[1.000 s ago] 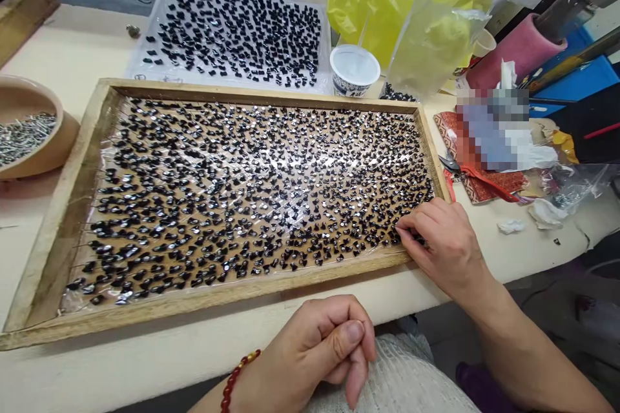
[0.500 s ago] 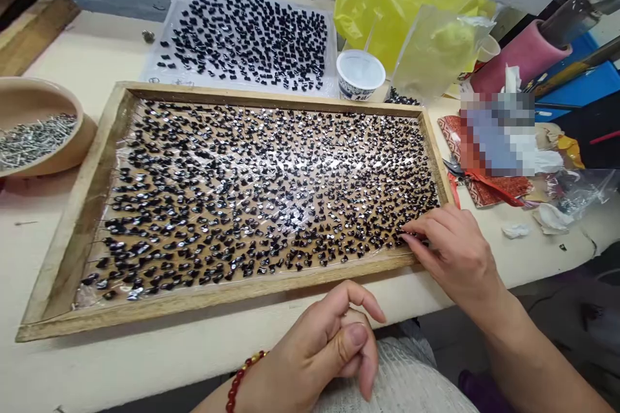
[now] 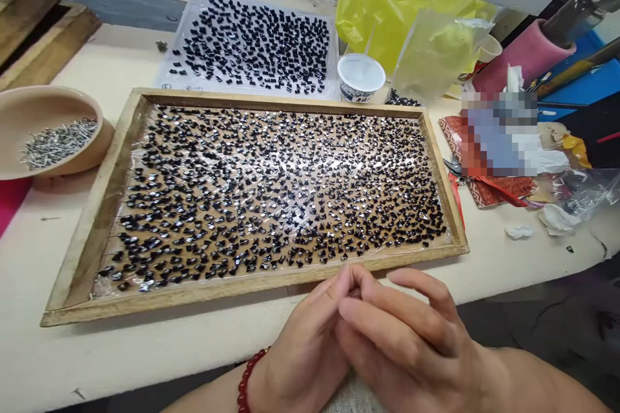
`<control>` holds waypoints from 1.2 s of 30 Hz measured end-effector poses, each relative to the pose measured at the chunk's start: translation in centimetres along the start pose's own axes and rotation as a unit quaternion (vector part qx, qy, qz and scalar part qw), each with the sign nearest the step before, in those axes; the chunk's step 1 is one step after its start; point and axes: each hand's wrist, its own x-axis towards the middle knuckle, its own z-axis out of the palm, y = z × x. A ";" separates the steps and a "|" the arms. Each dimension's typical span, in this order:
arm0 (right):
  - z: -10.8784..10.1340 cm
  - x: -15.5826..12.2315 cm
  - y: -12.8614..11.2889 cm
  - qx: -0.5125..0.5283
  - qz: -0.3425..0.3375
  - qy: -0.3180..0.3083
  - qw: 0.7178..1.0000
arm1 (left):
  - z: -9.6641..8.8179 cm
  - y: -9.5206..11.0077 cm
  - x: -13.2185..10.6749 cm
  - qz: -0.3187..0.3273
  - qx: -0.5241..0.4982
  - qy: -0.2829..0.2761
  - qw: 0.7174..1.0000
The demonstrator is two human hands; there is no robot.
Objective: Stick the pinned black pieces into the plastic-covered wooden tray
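Observation:
A shallow wooden tray (image 3: 99,216) lined with clear film holds several rows of small glossy black pieces (image 3: 271,187). My left hand (image 3: 303,348), with a red bead bracelet (image 3: 248,375) on the wrist, is in front of the tray's near edge, over my lap. My right hand (image 3: 411,342) lies against it, partly covering it. The fingertips of both hands meet just below the tray rim. Whether anything is pinched between them is hidden.
A wooden bowl (image 3: 29,110) of small metal pins stands left of the tray. Behind the tray lie a plastic sheet (image 3: 252,45) covered with more black pieces, a white cup (image 3: 361,74) and a yellow bag (image 3: 387,6). Scissors (image 3: 455,168), paper scraps and clutter sit at the right.
My right hand has left the tray's near right corner and come back to meet my left hand, whose fingers have opened toward it. The view has shifted slightly left.

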 end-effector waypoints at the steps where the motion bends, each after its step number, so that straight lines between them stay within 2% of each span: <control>1: 0.6 -0.2 -0.1 -0.012 -0.008 0.026 1.000 | 0.0 -0.1 0.1 -0.011 -0.028 0.011 0.999; 3: 1.4 -0.4 0.0 -0.010 -0.027 0.060 0.998 | -0.1 -0.3 0.3 -0.035 -0.086 0.020 0.995; 5: 1.5 -0.5 0.3 0.009 -0.020 0.055 0.998 | -0.3 -0.5 0.5 -0.058 -0.129 0.016 0.990; 7: 1.0 -0.5 0.6 0.016 -0.025 0.037 0.999 | -0.4 -0.7 0.6 -0.070 -0.146 0.004 0.987; 10: -0.3 -0.4 1.2 0.023 -0.041 0.011 0.999 | -0.2 -0.8 0.7 -0.056 -0.135 -0.021 0.989; 14: -1.1 -0.7 1.7 0.035 -0.028 0.006 0.999 | 0.2 -1.1 0.7 -0.022 -0.107 -0.036 0.993; 19: -0.8 -1.0 1.9 0.057 -0.017 0.026 0.998 | 0.0 -1.6 0.8 -0.012 -0.060 -0.023 0.998; 22: -0.9 -1.0 2.0 0.078 0.014 0.057 0.995 | -0.1 -1.7 0.7 -0.011 0.009 -0.016 1.000; 25: -1.4 -1.0 2.2 0.079 0.045 0.063 0.994 | -0.1 -1.6 0.6 -0.002 0.093 -0.033 0.995; 32: -2.3 -1.7 2.8 0.157 0.067 0.034 0.985 | -1.0 -1.5 0.6 -0.064 0.167 -0.046 0.983; 36: -1.9 -2.1 3.1 0.190 0.073 0.022 0.979 | -1.0 -1.4 0.7 -0.063 0.184 -0.039 0.980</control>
